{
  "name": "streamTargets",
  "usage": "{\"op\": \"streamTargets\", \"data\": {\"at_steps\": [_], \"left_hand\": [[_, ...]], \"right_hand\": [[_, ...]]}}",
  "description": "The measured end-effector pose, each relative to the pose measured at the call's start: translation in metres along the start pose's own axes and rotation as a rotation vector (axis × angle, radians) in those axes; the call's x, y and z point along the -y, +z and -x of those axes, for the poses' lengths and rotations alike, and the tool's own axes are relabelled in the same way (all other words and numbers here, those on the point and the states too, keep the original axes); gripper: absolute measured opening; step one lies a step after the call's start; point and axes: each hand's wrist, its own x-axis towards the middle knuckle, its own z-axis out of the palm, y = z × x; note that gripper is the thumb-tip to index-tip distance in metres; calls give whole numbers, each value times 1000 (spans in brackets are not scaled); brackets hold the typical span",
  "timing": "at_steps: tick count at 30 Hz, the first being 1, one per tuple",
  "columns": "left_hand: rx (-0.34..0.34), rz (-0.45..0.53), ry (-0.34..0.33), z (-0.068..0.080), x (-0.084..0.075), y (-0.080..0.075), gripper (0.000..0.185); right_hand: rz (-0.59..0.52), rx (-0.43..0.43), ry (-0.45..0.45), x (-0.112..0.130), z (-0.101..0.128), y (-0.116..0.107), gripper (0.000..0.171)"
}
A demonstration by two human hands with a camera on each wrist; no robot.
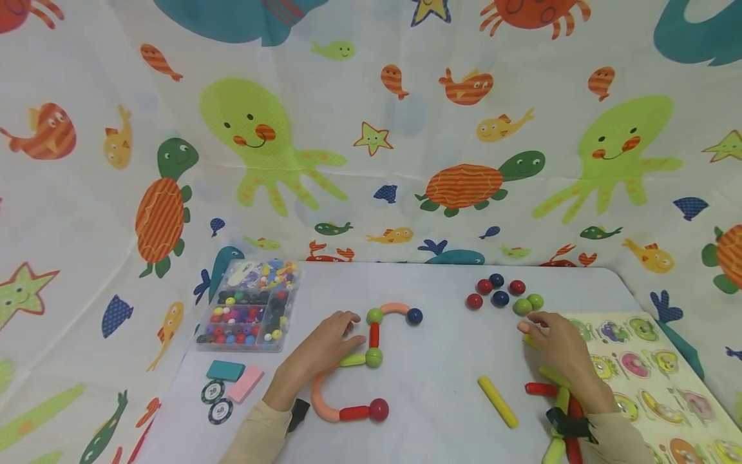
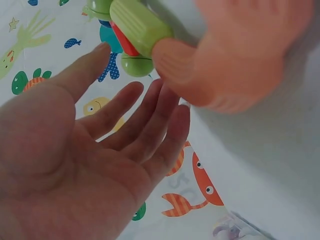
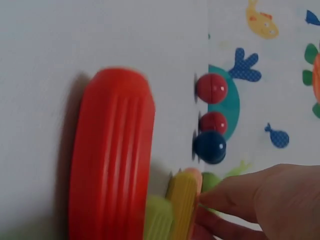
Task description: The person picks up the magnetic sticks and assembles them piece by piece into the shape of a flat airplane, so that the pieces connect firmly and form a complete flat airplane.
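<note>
On the white table a figure of coloured toy rods and balls stretches out, with a green ball (image 1: 373,357), a red rod (image 1: 374,335) and a curved peach rod (image 1: 325,397) among its parts. My left hand (image 1: 327,345) hovers at its left side, fingers loosely bent and holding nothing; the left wrist view shows its palm beside a green rod (image 2: 142,27) and the peach curve (image 2: 215,75). On the right, my right hand (image 1: 561,348) pinches a small peach rod (image 1: 523,327) by its end. A yellow rod (image 3: 183,202) partly hides those fingertips in the right wrist view.
Loose red, blue and green balls (image 1: 500,298) lie at the back right. Under the right forearm are red rods (image 1: 542,389) and green ones, with a yellow rod (image 1: 498,402) nearby. A bead box (image 1: 246,309), blocks and chips sit left; a picture sheet (image 1: 643,374) lies right.
</note>
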Motion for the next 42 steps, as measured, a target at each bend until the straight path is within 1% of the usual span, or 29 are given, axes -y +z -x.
{"op": "streamTargets", "data": {"at_steps": [4, 9, 18, 23, 27, 31, 33, 38, 42], "left_hand": [[13, 3, 5, 0, 2, 0, 40], [20, 0, 14, 1, 3, 1, 38], [24, -9, 28, 0, 3, 1, 35], [30, -8, 29, -1, 3, 0, 35], [36, -5, 29, -1, 3, -1, 35], [41, 1, 22, 0, 2, -1, 35], [43, 4, 14, 0, 1, 0, 35], [48, 11, 8, 0, 0, 1, 35], [52, 15, 8, -1, 0, 2, 37]], "right_hand": [[40, 55, 56, -10, 0, -3, 37], [65, 72, 55, -14, -3, -7, 39], [101, 80, -43, -13, -5, -10, 39], [123, 47, -101, -16, -3, -7, 36], [114, 4, -107, -14, -1, -5, 37], [91, -57, -148, -7, 0, -4, 33], [75, -72, -171, -1, 0, -4, 31], [34, -79, -199, 18, -3, 0, 27], [24, -80, -216, 33, -5, 7, 29]]}}
